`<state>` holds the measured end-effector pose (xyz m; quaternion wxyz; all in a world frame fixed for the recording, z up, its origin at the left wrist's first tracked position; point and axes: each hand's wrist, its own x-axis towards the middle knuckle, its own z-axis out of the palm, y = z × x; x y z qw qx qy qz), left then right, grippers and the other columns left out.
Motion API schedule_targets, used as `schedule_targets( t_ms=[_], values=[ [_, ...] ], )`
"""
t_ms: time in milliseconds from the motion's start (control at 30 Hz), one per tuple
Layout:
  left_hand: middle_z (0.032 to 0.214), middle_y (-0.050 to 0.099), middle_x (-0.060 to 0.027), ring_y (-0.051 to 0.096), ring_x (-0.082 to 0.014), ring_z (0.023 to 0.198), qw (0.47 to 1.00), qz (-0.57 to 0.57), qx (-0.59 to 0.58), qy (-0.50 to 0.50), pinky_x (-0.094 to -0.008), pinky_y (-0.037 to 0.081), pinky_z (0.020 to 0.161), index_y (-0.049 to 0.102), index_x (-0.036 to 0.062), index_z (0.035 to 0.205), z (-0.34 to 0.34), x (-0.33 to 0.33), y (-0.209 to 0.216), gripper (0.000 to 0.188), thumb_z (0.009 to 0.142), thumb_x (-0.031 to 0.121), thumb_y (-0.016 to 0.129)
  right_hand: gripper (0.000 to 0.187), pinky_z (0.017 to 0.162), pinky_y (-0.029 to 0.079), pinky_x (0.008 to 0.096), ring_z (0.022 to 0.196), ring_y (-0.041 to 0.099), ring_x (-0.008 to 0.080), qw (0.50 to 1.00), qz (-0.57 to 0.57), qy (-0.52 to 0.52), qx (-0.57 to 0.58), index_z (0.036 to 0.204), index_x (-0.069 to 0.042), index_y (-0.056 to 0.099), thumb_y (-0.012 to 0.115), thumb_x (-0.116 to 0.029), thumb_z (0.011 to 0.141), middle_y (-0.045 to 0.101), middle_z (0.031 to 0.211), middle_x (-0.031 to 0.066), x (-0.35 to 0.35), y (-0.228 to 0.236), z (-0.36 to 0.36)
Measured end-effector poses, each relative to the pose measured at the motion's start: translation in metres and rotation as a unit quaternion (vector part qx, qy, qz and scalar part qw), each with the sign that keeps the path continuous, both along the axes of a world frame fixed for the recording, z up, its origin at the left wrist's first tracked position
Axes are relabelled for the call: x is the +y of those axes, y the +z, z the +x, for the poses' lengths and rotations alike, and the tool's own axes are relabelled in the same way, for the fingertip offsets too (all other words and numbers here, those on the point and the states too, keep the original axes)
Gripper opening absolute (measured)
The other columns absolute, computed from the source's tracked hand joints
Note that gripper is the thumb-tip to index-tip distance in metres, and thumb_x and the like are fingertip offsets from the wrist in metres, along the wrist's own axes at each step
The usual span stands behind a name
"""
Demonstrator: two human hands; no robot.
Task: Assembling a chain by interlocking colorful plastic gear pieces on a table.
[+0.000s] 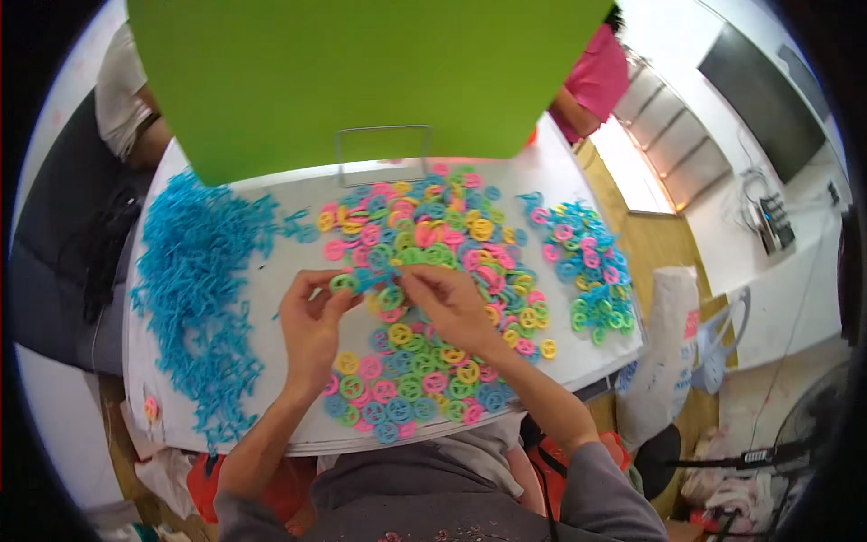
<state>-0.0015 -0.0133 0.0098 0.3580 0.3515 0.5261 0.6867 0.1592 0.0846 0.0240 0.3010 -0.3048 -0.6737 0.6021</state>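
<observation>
Above the middle of the table my left hand (312, 316) pinches a small green plastic wheel (343, 283) between thumb and fingertips. Close beside it, my right hand (447, 303) has its fingers closed on a small blue plastic piece (377, 276) that reaches across toward the left hand. A second green wheel (390, 298) shows just under the blue piece; whether it is joined to it, I cannot tell. Beneath and around both hands spreads a loose pile of pink, yellow, green and blue plastic wheels (411, 387).
A large heap of blue plastic pieces (194, 244) covers the table's left side. Blue pieces with coloured wheels (591, 271) lie at the right edge. A green board (361, 81) with a wire stand stands at the back. Two other people (596, 77) sit beyond it.
</observation>
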Motion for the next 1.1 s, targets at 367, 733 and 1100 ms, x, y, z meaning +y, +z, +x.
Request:
schedule_targets(
  t_ms=[367,733,1100],
  values=[
    [0.106,0.058,-0.0098,0.061,-0.0152,0.094,0.998,0.014,0.004,-0.057,-0.0279,0.054,0.082,0.054,-0.0023,0.116,0.009,0.005,0.006,0.034,0.084,-0.007,0.060,0.013,0.057,0.050,0.0226,0.070,0.064,0.0095,0.999,-0.021,-0.020,0.013,0.092,0.003,0.063,0.068,-0.001,0.081,0.068,0.081,0.0073,0.004,0.005,0.006],
    [0.104,0.057,-0.0085,0.060,-0.0159,0.095,0.993,-0.007,0.005,-0.114,-0.0319,0.054,0.083,0.052,-0.0042,0.116,0.018,-0.001,0.016,0.031,0.085,-0.004,0.059,0.015,0.063,0.050,0.0226,0.072,0.063,0.0088,0.996,0.077,-0.026,-0.035,0.090,0.002,0.061,0.070,-0.003,0.079,0.066,0.083,0.0056,0.008,0.010,0.023],
    [0.096,0.057,-0.0055,0.058,-0.0133,0.089,0.981,-0.004,0.165,0.102,-0.0268,0.052,0.071,0.054,0.0022,0.116,-0.036,-0.002,0.047,0.027,0.089,0.006,0.056,0.014,0.066,0.046,0.0232,0.074,0.057,0.0075,0.885,0.216,-0.384,-0.150,0.096,-0.001,0.067,0.061,-0.013,0.090,0.065,0.080,0.0015,0.052,-0.004,0.247]
  ],
)
